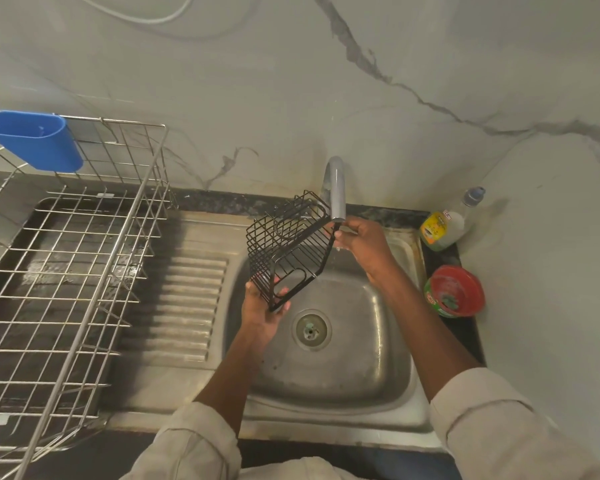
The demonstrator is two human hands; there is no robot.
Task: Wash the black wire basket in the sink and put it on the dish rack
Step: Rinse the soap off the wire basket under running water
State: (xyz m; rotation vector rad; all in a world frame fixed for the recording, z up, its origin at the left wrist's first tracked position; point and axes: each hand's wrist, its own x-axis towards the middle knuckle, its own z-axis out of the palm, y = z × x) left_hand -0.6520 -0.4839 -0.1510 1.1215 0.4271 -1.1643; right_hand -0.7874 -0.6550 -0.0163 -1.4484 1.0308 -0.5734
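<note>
Over on the left the dish rack (84,271) stands on the counter with a blue cup (32,140) hooked on its back rail, and it sits well apart from where the work is going on. Moving across, the left hand (262,313) has its fingers curled round the low corner of the black wire basket (284,244), which hangs tilted in the air above the sink (343,341). The basket's upper edge is right at the mouth of the tap (336,188), and the right hand (361,237) pinches that top corner. I'd say this is the rinsing step; whether water is running is hard to make out, only a faint trickle below the spout. To do it well, I'd turn the basket slowly so every wire passes under the spout, keeping both grips firm since wet wire slips. Farther right, a soap bottle (447,226) and a red tub (454,292) sit by the sink's edge.
</note>
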